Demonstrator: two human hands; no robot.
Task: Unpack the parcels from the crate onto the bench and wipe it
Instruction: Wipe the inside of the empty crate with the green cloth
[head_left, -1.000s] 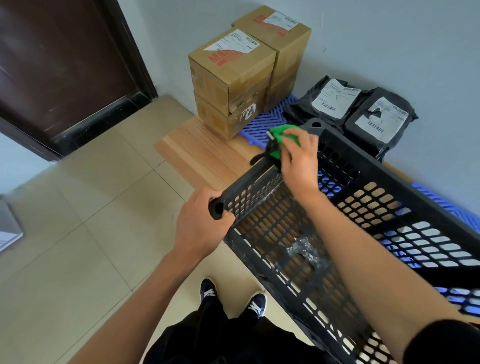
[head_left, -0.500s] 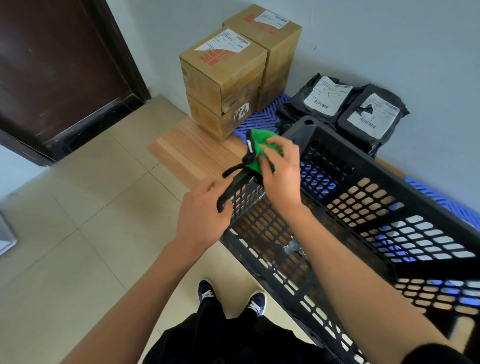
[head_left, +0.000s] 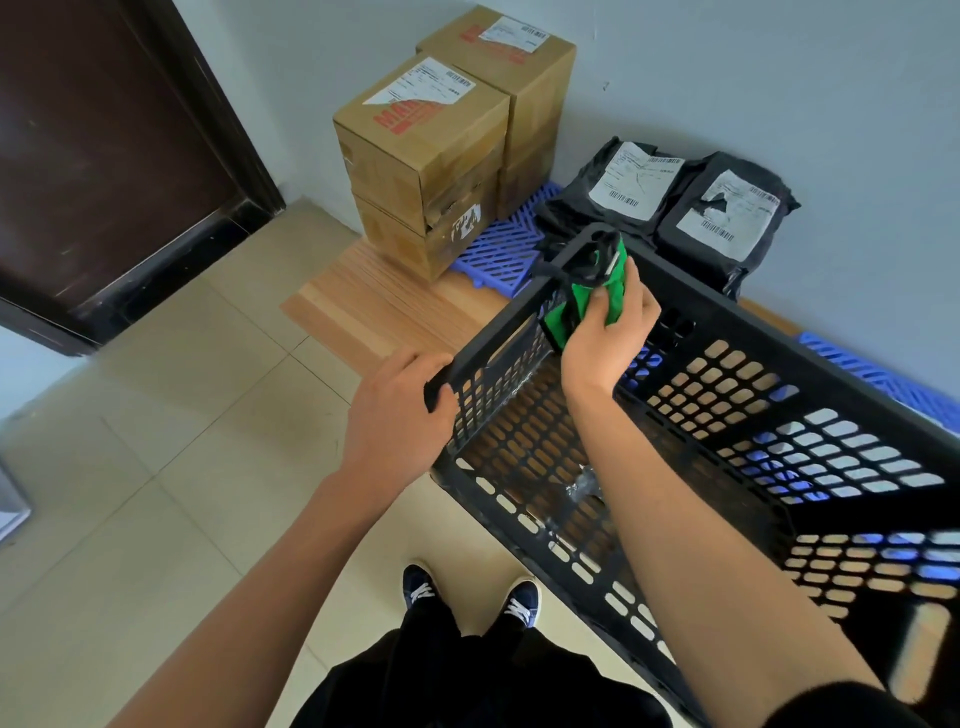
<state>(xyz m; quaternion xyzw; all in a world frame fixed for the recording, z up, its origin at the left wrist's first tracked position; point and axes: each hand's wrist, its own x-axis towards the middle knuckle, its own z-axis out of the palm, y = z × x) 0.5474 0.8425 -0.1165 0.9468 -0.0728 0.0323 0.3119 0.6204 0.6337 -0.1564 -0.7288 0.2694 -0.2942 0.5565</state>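
A black perforated plastic crate (head_left: 737, 415) stands tilted over the low wooden bench (head_left: 374, 301). My left hand (head_left: 395, 415) grips its near left corner rim. My right hand (head_left: 608, 327) holds a green cloth (head_left: 587, 301) pressed against the crate's far left rim corner. Inside the crate only a scrap of clear plastic film (head_left: 584, 486) shows. Stacked cardboard boxes (head_left: 426, 166) and two black mailer bags, one (head_left: 618, 187) left of the other (head_left: 727, 213), sit on the bench against the wall.
Blue plastic grid mats (head_left: 493, 254) lie on the bench under the parcels and behind the crate. A dark door (head_left: 104, 156) is at the left. Tiled floor (head_left: 156, 441) spreads to my left. My shoes (head_left: 470, 597) stand just below the crate's near edge.
My right hand has slid the green cloth along the crate's rim from near my left hand toward the far corner. My left hand keeps its grip on the near corner.
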